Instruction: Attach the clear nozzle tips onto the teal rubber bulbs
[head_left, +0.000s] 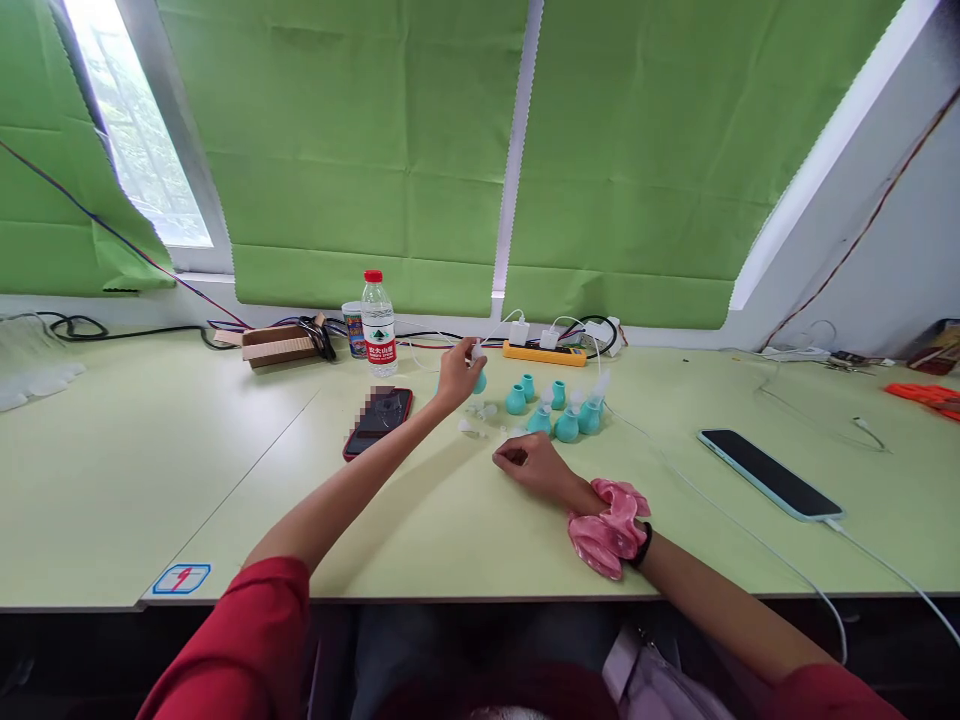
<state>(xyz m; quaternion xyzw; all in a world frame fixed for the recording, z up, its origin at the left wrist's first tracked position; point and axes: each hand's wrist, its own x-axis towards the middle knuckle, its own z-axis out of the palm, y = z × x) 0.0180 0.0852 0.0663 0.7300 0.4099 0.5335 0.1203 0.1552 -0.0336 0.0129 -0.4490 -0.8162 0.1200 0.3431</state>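
My left hand [455, 376] is closed in a pinch on a small translucent white tip [477, 350]. A teal rubber bulb [481, 383] shows just under those fingers; whether the two are joined, I cannot tell. Low over the table, my right hand [536, 467] has its thumb and fingers curled together, and anything in them is too small to make out. Beyond it stand several teal bulbs, some bare like the bulb [515, 400], others with a translucent tip on top like the bulb [567, 424]. Loose translucent tips [470, 428] lie between my hands.
A red-cased phone [379, 422] and a water bottle [378, 325] are on the left, with a cup [354, 330] and an open cardboard box [280, 345] behind. An orange power strip [544, 353] lies at the back. Right, a phone [770, 474] trails a white cable.
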